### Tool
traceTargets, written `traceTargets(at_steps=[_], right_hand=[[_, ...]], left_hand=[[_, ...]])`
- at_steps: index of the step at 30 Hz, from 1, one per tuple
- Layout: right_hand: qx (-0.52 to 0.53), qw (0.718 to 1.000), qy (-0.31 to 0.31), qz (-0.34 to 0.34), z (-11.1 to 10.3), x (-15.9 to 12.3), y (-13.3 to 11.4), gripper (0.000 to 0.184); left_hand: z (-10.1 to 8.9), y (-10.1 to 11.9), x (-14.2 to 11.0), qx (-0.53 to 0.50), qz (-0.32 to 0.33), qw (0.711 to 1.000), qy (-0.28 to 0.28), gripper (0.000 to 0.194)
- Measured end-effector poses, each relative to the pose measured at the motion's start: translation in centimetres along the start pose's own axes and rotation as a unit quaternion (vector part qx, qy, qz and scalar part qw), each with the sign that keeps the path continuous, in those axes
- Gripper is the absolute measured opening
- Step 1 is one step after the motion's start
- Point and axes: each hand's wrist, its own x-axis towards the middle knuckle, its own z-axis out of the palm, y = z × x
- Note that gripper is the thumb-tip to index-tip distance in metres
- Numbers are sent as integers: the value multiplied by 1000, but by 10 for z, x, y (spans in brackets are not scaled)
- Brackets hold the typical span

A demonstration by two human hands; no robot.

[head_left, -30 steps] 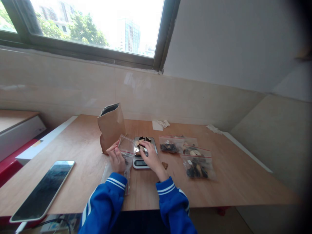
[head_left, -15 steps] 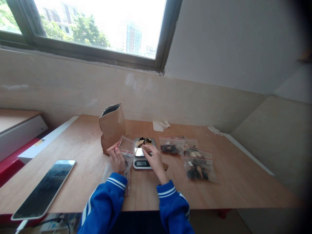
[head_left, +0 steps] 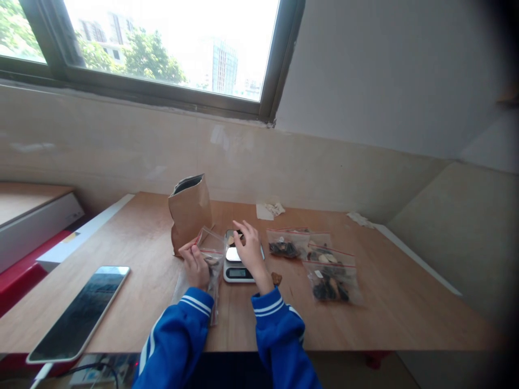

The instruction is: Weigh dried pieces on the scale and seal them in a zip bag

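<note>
My left hand (head_left: 195,266) is shut on the lower part of a clear zip bag (head_left: 213,249), which stands open at the top and has dark pieces low inside. My right hand (head_left: 249,249) hangs over the far half of a digital kitchen scale (head_left: 238,273) with its fingers spread. Dark and tan dried pieces (head_left: 235,236) lie on the scale, partly hidden by those fingers. A brown paper bag (head_left: 190,213) stands just behind my left hand. One loose brown piece (head_left: 276,279) lies on the table right of the scale.
Several filled zip bags (head_left: 284,243) lie right of the scale on the wooden table (head_left: 133,254). A dark-screened tablet (head_left: 79,313) lies at the front left. Paper scraps (head_left: 267,212) sit against the tiled wall under the window.
My right hand has moved farther over the scale, its fingers now spread and covering the pieces. My left hand and the zip bag stay in about the same place.
</note>
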Motion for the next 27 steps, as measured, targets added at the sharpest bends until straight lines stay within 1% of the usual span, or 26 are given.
traceTargets(at_steps=[3, 5, 7, 11, 14, 18, 23, 27], right_hand=[[-81, 997, 6, 21, 9, -6, 29, 39], [-109, 994, -2, 23, 17, -14, 42, 41], [-131, 991, -8, 21, 22, -21, 47, 41], [-162, 987, -8, 21, 24, -31, 44, 32], [-151, 988, -8, 10, 20, -32, 43, 25], [-126, 992, 1, -16, 14, -34, 49, 23], [-80, 996, 28, 4, 11, -37, 54, 23], [-16, 998, 62, 9, 7, -31, 48, 21]], left_hand=[[1, 0, 0, -5, -5, 1000, -5, 27], [1, 0, 0, -1, -12, 1000, -9, 28], [0, 2, 0, 3, -16, 1000, -8, 29], [-1, 3, -1, 7, -15, 1000, -15, 30], [0, 0, -1, 5, -11, 1000, -20, 29], [1, -6, 0, -15, 1, 1000, -20, 27], [2, -8, 0, -27, -2, 999, -24, 25], [2, -8, 0, -22, -4, 1000, -22, 24]])
